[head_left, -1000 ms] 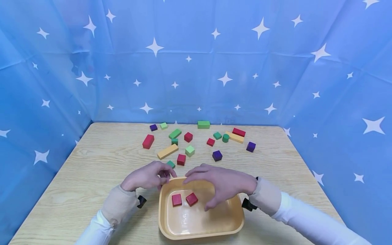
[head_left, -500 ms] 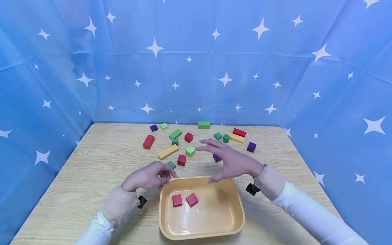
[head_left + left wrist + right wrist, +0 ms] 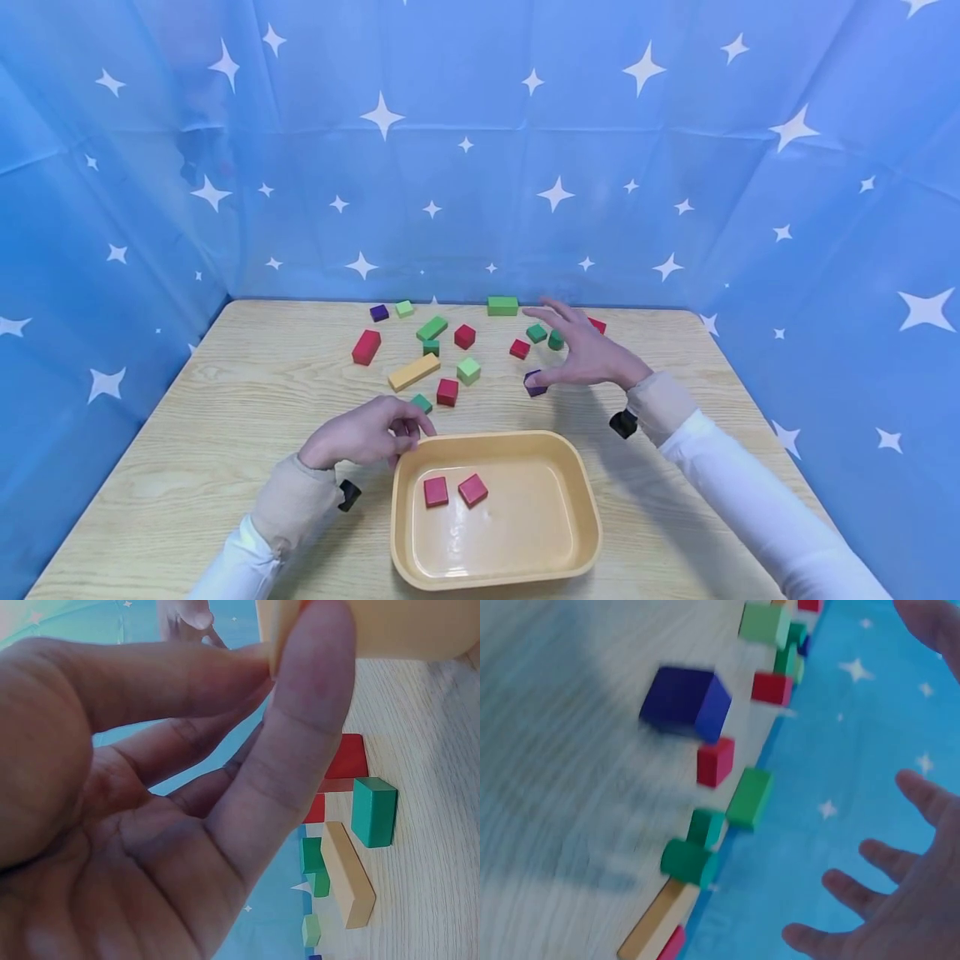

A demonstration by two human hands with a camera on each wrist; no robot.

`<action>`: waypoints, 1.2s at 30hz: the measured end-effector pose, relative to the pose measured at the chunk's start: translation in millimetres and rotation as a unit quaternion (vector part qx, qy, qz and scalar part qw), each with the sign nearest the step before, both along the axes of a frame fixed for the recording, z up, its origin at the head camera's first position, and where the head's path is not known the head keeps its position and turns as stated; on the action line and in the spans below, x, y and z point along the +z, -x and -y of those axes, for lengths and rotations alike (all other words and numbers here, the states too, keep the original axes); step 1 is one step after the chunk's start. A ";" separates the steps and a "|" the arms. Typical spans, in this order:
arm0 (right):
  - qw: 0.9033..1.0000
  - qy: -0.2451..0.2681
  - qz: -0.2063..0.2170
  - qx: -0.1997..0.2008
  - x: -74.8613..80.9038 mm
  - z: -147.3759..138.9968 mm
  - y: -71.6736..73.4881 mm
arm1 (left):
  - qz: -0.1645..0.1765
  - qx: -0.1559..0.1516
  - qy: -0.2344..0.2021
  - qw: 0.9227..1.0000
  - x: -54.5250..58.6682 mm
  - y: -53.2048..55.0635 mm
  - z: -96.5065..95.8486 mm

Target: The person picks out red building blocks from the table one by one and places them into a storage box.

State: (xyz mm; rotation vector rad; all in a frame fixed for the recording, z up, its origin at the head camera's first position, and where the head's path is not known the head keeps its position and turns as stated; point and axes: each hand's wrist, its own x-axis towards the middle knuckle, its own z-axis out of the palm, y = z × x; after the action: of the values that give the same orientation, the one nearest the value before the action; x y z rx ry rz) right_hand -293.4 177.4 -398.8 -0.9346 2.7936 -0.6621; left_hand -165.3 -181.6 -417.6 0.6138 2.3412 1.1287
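Observation:
My left hand point(image 3: 367, 429) pinches the far left rim of the tan plastic tray point(image 3: 517, 533) between thumb and finger; the left wrist view shows that rim point(image 3: 281, 637) between the fingertips. Inside the tray lie two red blocks, one left point(image 3: 436, 492) and one right point(image 3: 473, 490). Out over the scattered blocks, my right hand point(image 3: 592, 354) hovers with fingers spread, holding nothing. Below its thumb is a dark purple block point(image 3: 534, 389), also seen in the right wrist view point(image 3: 676, 701). A small red block point(image 3: 520, 349) and a green cylinder point(image 3: 556, 340) lie near that hand.
Several wooden blocks are strewn beyond the tray: a tan bar point(image 3: 414, 372), a light green cube point(image 3: 468, 371), a red cube point(image 3: 447, 392) and a long red block point(image 3: 367, 347). A green block point(image 3: 502, 306) sits at the far table edge, before the blue star curtain point(image 3: 480, 167).
My right hand has moved from above the tray forward and right to over the far blocks. My left hand stays at the tray rim.

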 end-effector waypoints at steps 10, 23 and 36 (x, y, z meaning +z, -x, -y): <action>0.998 -0.006 0.019 -0.060 -5.9 -24.8 41.2 | -0.003 -0.003 0.003 1.000 0.3 0.2 0.0; 0.988 -0.017 0.070 -0.137 -13.9 -56.2 90.3 | -0.009 -0.006 0.001 1.000 -0.5 0.1 0.3; 0.980 -0.008 0.125 -0.152 -28.3 -77.1 117.0 | -0.003 -0.008 0.001 1.000 -0.3 0.9 0.4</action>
State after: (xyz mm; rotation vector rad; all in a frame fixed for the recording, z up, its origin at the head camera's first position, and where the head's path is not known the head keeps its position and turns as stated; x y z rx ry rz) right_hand -410.4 254.5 -427.1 -0.3872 2.7284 -0.7365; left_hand -166.2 -182.0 -417.9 0.6342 2.3375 1.1199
